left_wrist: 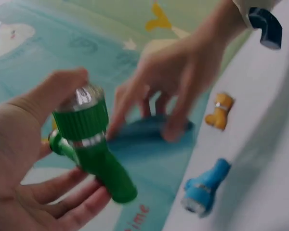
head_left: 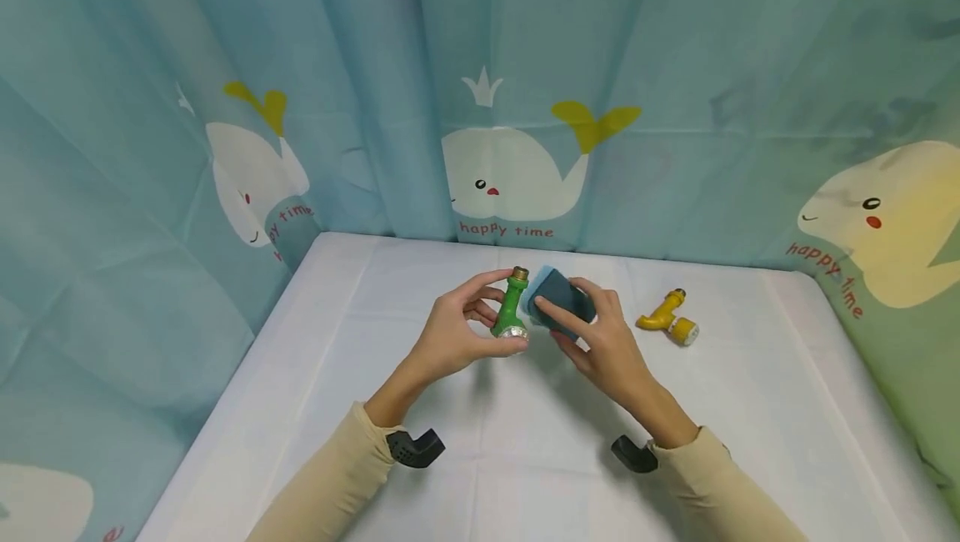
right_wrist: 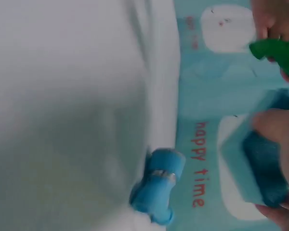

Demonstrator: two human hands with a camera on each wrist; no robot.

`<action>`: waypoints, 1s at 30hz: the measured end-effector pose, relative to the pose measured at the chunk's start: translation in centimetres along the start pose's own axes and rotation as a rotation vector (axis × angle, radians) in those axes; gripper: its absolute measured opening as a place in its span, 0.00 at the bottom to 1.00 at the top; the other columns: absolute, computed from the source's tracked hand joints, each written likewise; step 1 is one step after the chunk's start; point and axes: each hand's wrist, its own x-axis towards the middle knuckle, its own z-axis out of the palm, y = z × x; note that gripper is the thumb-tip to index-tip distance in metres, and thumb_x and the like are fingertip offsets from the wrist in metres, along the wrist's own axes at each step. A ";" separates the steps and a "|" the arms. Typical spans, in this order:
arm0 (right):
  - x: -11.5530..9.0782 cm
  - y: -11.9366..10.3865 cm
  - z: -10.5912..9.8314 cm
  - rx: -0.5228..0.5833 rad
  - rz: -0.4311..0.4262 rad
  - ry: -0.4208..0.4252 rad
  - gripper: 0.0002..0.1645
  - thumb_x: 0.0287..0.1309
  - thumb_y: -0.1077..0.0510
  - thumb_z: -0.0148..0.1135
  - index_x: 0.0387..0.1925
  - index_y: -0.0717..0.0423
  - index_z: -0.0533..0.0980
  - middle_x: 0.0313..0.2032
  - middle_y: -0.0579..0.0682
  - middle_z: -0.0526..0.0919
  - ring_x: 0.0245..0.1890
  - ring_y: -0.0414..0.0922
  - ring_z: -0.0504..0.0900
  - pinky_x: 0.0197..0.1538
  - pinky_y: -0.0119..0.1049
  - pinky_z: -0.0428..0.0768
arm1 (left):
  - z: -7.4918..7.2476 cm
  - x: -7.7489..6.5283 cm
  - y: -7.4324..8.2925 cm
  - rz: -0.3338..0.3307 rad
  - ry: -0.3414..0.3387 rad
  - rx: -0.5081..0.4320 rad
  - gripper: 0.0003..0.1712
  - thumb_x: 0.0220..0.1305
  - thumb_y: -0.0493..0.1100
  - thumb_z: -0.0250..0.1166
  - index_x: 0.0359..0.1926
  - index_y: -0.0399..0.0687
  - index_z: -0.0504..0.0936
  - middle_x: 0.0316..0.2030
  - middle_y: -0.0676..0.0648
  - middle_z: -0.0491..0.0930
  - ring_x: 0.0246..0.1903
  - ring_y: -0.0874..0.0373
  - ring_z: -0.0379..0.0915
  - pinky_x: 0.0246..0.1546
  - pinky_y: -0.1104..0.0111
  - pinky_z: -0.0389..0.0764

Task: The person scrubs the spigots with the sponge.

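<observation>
My left hand [head_left: 461,325] pinches a small green tap [head_left: 510,304] between thumb and fingers, above the white table. A brass threaded end points up in the head view, and a silvery cap sits under the thumb. From the right, my right hand [head_left: 600,342] grips a blue sponge [head_left: 561,296], darker on one face and paler on the other. The sponge is close beside the tap. In the left wrist view the tap [left_wrist: 94,144] shows its ribbed knob, while the sponge [left_wrist: 149,137] is blurred.
A yellow tap [head_left: 667,318] lies on the white table [head_left: 750,409], right of my right hand. A blue tap [left_wrist: 204,187] also lies there, hidden in the head view. Behind the table hangs a curtain [head_left: 360,108] with whale prints.
</observation>
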 end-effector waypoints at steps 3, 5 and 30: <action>0.2 -0.4 -0.5 0.007 -0.024 0.054 0.48 0.41 0.69 0.82 0.66 0.39 0.78 0.67 0.67 0.67 0.53 0.64 0.70 0.43 0.58 0.82 | 0.1 0.2 0.0 -0.010 0.003 0.089 0.48 0.46 0.48 0.85 0.70 0.62 0.75 0.47 0.51 0.83 0.35 0.56 0.82 0.40 0.54 0.85; 0.5 -0.7 -0.8 -0.041 -0.077 0.036 0.49 0.41 0.69 0.82 0.67 0.38 0.78 0.68 0.66 0.67 0.53 0.65 0.70 0.43 0.57 0.83 | 0.3 0.4 -0.1 -0.033 -0.017 0.122 0.48 0.46 0.50 0.85 0.70 0.61 0.75 0.46 0.51 0.83 0.35 0.57 0.81 0.38 0.57 0.85; 2.7 0.3 -2.1 -0.156 -0.134 -0.066 0.44 0.46 0.62 0.83 0.66 0.36 0.78 0.66 0.65 0.70 0.52 0.64 0.73 0.42 0.56 0.84 | 0.8 0.6 -1.0 -0.112 -0.055 0.115 0.50 0.46 0.51 0.84 0.71 0.57 0.74 0.48 0.51 0.82 0.35 0.59 0.81 0.38 0.65 0.84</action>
